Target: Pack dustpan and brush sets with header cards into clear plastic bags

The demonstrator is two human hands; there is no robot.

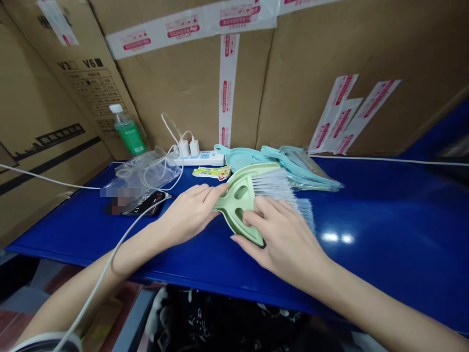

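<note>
Over the table I hold a pale green hand brush [230,203] with two oval holes in its body. Its white-blue bristles [274,185] point to the right. My left hand [192,211] is closed around the handle at the left end. My right hand [287,232] has its fingers curled on the brush's lower right part, beside the bristles, with the thumb below the edge. A wider green curved rim shows along the top, perhaps a dustpan nested with the brush; the hands hide part of both.
Light blue dustpans [244,156], some in clear wrapping, lie behind the brush. A power strip [205,159] with plugs, a yellow-green packet [212,172], clear plastic bag [146,168], dark phone-like box [150,203] and green bottle [130,134] stand further left. Cardboard boxes [176,88] wall the back.
</note>
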